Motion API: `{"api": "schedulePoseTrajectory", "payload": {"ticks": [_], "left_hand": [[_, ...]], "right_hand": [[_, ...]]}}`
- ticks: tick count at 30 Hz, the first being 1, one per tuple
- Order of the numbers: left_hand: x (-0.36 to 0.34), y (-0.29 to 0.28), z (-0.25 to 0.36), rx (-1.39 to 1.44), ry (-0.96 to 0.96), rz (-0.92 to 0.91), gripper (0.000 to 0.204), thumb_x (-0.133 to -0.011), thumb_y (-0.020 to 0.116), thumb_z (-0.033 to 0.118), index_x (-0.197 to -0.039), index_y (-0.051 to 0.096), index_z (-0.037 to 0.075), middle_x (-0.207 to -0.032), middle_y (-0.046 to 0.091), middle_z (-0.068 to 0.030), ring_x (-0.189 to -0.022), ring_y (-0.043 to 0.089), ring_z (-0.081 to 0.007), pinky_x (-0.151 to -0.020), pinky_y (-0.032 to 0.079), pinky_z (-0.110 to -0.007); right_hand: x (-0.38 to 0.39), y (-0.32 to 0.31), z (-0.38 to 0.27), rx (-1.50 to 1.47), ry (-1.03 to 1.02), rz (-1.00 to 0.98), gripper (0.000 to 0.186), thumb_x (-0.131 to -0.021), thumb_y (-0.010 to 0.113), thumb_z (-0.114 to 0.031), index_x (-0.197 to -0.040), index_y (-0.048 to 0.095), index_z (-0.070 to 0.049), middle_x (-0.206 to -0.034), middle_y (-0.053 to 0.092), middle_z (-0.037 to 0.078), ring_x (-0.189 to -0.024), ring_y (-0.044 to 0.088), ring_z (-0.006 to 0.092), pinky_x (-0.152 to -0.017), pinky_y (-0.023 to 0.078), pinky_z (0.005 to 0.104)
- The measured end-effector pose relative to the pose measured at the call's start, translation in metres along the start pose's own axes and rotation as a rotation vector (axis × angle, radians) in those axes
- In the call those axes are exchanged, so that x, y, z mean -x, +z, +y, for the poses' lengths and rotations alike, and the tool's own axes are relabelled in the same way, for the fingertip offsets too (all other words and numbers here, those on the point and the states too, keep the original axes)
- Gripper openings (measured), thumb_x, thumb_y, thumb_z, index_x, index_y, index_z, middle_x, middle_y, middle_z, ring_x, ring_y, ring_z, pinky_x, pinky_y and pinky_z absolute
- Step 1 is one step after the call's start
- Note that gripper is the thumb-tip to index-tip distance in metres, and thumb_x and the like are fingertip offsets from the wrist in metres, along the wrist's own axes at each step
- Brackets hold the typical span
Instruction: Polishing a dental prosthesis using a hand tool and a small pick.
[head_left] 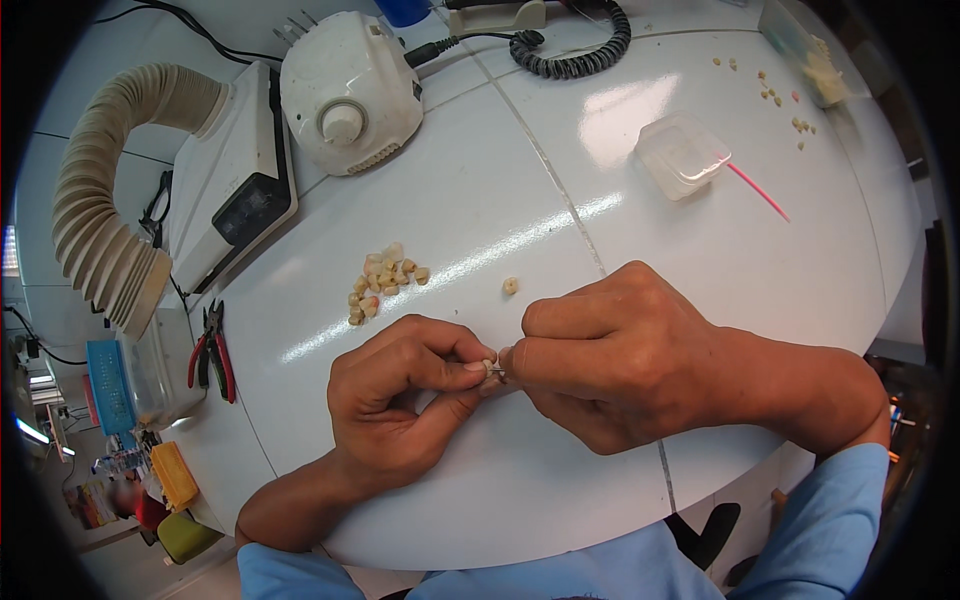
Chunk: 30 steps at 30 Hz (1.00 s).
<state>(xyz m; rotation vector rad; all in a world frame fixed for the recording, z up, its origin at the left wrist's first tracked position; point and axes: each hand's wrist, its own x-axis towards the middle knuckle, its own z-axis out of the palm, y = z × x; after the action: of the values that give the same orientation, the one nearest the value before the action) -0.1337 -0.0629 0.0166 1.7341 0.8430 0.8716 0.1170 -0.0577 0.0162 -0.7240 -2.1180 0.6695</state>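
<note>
My left hand (400, 390) pinches a small cream-coloured piece shaped like a tooth crown (489, 368) between thumb and fingertips, just above the white table. My right hand (625, 355) is closed beside it, gripping a thin metal tool (499, 371). Only the tool's tip shows, touching or very near the crown; the rest is hidden by my fingers. A single loose crown (511, 286) lies just beyond my hands. To its left is a pile of cream and yellowish crowns (388, 275), some with pinkish parts.
A white control unit with a knob (345, 120) stands at the back left, beside a box with a ribbed hose (110, 190). Red-handled pliers (212, 352) lie at the left. Back right are a clear plastic box (682, 155), a pink stick (758, 191) and a clear container (815, 60).
</note>
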Motion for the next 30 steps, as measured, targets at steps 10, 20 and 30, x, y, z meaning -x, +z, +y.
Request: {"api": "schedulePoseTrajectory", "payload": {"ticks": [10,20,30], "left_hand": [[0.001,0.001,0.001,0.065,-0.067,-0.018,0.012,-0.094,0.075,-0.016,-0.099,0.069,-0.006,-0.105,0.078,-0.0185,-0.093,0.077,-0.0174,-0.082,0.063,-0.028],[0.001,0.002,0.001,0.047,-0.045,-0.034,0.013,-0.095,0.072,-0.017,-0.101,0.067,-0.006,-0.104,0.076,-0.0169,-0.087,0.075,-0.0153,-0.076,0.061,-0.027],[0.0,0.002,0.002,0.065,-0.064,-0.049,0.012,-0.096,0.073,-0.015,-0.102,0.067,-0.006,-0.105,0.076,-0.0164,-0.088,0.075,-0.0152,-0.076,0.061,-0.027]], "right_hand": [[-0.004,-0.01,-0.001,0.064,0.027,-0.08,0.011,-0.079,0.077,-0.002,-0.08,0.066,-0.004,-0.072,0.058,0.005,-0.056,0.061,0.0255,-0.047,0.046,0.0397],[-0.004,-0.012,0.0,0.056,0.01,-0.1,0.011,-0.077,0.076,-0.001,-0.083,0.067,-0.004,-0.073,0.058,0.005,-0.057,0.062,0.0255,-0.047,0.046,0.0397],[-0.002,-0.007,0.002,0.021,0.023,-0.084,0.013,-0.077,0.077,-0.001,-0.084,0.067,-0.004,-0.073,0.059,0.005,-0.057,0.062,0.0258,-0.048,0.046,0.0395]]}}
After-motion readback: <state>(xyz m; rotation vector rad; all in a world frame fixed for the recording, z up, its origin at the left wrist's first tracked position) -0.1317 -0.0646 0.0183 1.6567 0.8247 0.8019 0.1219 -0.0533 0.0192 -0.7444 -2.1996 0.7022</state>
